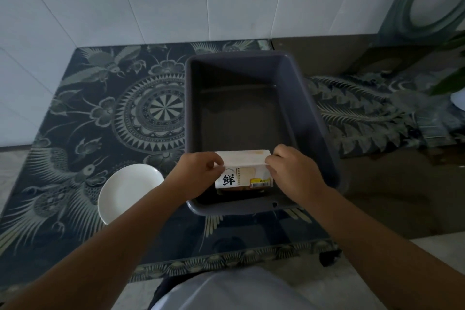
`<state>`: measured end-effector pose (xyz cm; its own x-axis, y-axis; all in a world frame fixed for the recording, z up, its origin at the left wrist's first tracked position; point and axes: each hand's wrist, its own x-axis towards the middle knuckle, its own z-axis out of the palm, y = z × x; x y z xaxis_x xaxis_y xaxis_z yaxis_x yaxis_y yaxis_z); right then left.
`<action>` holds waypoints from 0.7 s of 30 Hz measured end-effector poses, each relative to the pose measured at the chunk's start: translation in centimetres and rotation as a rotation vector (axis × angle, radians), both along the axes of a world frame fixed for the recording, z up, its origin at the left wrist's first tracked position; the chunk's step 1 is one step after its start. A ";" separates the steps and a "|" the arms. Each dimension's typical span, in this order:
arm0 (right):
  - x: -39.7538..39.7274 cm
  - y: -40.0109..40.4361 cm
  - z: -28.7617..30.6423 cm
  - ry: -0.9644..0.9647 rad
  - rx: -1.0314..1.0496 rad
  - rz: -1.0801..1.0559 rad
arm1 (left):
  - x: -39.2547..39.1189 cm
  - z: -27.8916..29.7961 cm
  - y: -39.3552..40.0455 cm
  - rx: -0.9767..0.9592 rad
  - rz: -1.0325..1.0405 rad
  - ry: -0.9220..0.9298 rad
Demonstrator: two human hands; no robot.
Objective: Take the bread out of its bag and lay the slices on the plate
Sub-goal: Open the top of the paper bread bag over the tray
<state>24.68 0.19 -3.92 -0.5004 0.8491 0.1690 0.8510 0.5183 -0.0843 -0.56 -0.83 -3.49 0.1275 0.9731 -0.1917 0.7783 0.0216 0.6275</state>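
You've got both hands on the bread bag [243, 170] now, and it sits at the near end of the grey tub [314, 118], low against the near wall. Your left hand [198, 171] has its fingers [218, 162] pinched on the left top corner of the pack; your right hand [293, 168] has its fingers [270, 165] pinched on the right top corner. Both grips are closed on the wrapper, not on the bread inside.

This looks like the opening step, so keep the pinch on the wrapper only and pull the two edges apart evenly; squeeze lower down and you'd likely crush the slices. Whether the seal has started to part I can't tell from here, since your knuckles cover the corners. If it resists, I'd lift the pack clear of the tub first so the near wall doesn't block your wrists.

The white plate [128, 191] waits bare on the patterned bench [75, 113], just left of the tub and close beside your left forearm. No slice is on it yet, so the whole laying-out is still ahead. Mind that forearm as you swing across; it could nudge the plate
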 end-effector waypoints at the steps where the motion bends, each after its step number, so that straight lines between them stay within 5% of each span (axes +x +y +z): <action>1: -0.1 -0.2 -0.1 0.001 0.013 0.000 | 0.0 0.0 0.0 -0.021 0.032 -0.020; 8: -0.1 -0.5 -0.5 0.020 0.023 -0.043 | 0.7 0.5 1.5 -0.220 0.085 0.006; 14: -0.7 -0.6 -0.2 0.271 -0.235 -0.223 | 0.7 0.5 1.9 -0.269 0.060 0.040; 21: -1.0 0.5 0.0 0.294 -0.394 -0.417 | 0.6 0.0 2.0 -0.231 0.079 -0.008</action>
<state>23.66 0.70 -3.91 -0.0948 0.9888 -0.1153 0.8867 0.0312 -0.4613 0.00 1.14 -3.47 0.0554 0.9106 -0.4097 0.7635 0.2258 0.6050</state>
